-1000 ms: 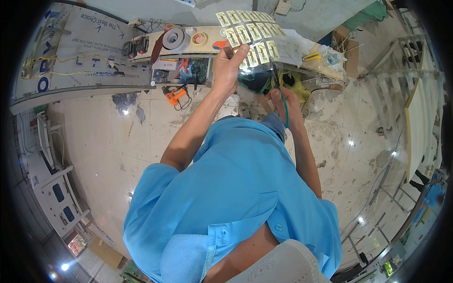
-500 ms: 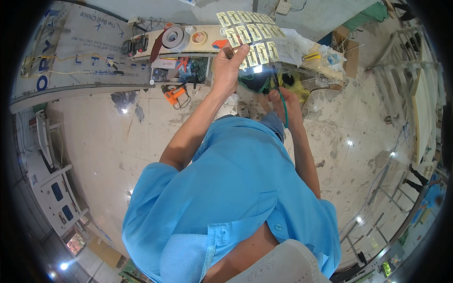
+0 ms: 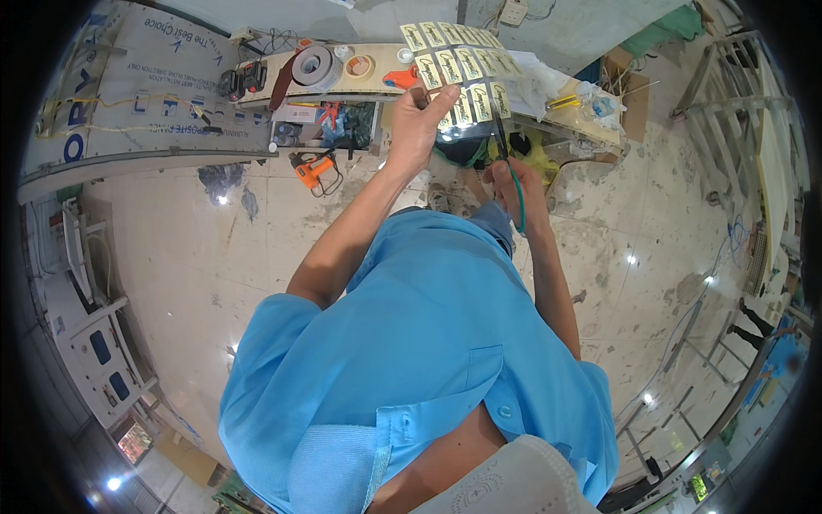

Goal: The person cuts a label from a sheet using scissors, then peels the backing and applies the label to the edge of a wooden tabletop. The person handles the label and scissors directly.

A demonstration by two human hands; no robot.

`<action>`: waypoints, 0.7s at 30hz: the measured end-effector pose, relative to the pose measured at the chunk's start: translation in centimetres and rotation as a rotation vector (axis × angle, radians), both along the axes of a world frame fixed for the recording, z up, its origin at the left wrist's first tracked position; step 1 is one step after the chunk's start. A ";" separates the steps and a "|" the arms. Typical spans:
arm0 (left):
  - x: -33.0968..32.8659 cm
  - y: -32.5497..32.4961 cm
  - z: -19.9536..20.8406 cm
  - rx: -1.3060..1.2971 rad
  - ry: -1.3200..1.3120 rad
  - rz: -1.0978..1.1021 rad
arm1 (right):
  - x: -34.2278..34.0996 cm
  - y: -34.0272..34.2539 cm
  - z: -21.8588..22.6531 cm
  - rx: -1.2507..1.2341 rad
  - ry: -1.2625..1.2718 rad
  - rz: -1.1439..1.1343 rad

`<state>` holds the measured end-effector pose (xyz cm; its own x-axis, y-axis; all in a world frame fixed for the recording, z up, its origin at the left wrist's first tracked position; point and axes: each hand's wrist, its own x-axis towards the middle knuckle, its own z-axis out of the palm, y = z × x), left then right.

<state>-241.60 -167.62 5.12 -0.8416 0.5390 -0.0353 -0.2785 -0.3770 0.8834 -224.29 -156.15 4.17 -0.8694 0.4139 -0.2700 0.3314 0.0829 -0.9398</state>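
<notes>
My left hand (image 3: 418, 127) pinches the left edge of a clear sheet of stickers (image 3: 470, 65), thumb on top. Rows of pale yellow rectangular labels with dark lettering cover the sheet, which is held up in front of the bench. In my right hand (image 3: 524, 188) is a pair of scissors (image 3: 517, 190) with green handles. Their dark blades point away from me and meet the sheet's near edge, between labels toward its right side. How far the blades are parted is too small to tell.
Behind the sheet runs a bench (image 3: 282, 73) bearing a grey tape roll (image 3: 313, 67), a yellowish tape roll (image 3: 360, 68) and power tool batteries (image 3: 243, 79). An orange power tool (image 3: 313, 171) with a cord lies on the floor. A printed panel (image 3: 154, 86) stands left; metal frames (image 3: 728, 120) stand right.
The sheet and my left hand have shifted slightly right. The scissors stay at the sheet's near edge, with my right hand almost in the same place.
</notes>
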 end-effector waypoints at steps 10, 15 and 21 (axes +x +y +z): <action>-0.1 0.1 0.0 -0.097 0.017 -0.015 | -0.3 0.1 0.5 -0.040 -0.002 -0.033; 0.0 0.2 -0.3 -0.052 0.010 -0.045 | -0.6 0.1 0.3 0.010 0.088 -0.035; 0.0 0.1 -0.4 -0.067 -0.003 -0.060 | -0.8 0.2 0.2 0.014 0.056 -0.017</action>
<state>-241.62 -167.52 4.74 -0.8076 0.5849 -0.0753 -0.3015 -0.2998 0.9051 -225.07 -155.91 4.32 -0.8758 0.4323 -0.2147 0.2793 0.0913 -0.9558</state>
